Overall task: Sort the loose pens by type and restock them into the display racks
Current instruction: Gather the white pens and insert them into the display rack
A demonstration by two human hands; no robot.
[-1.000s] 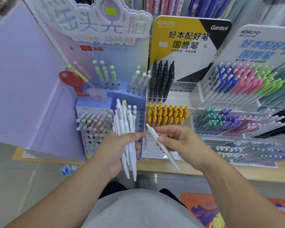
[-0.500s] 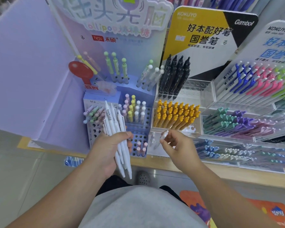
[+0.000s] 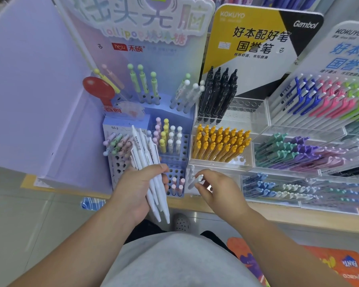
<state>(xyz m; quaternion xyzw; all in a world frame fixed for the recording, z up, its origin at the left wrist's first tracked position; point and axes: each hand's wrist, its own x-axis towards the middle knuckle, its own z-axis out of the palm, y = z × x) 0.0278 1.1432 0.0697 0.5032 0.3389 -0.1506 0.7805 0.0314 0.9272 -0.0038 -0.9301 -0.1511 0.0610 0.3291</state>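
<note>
My left hand (image 3: 140, 189) grips a bundle of several white pens (image 3: 148, 162), their clip ends fanned upward in front of the blue lollipop-pen rack (image 3: 175, 160). My right hand (image 3: 217, 188) pinches the top of one white pen (image 3: 195, 181) that stands nearly upright in the clear front rack (image 3: 192, 192), just below the tray of orange pens (image 3: 220, 143). Another white pen (image 3: 192, 169) stands in the same clear rack beside it.
Black pens (image 3: 218, 94) stand in a clear rack under the yellow sign. Racks of blue, pink, green, teal and purple pens (image 3: 311, 150) fill the right. A lilac panel (image 3: 29, 90) closes the left. All racks sit on a wooden shelf edge (image 3: 278, 214).
My right hand carried the single white pen from mid-air down and forward into the clear front rack. My left hand with the bundle lowered slightly, uncovering the pastel pens behind it.
</note>
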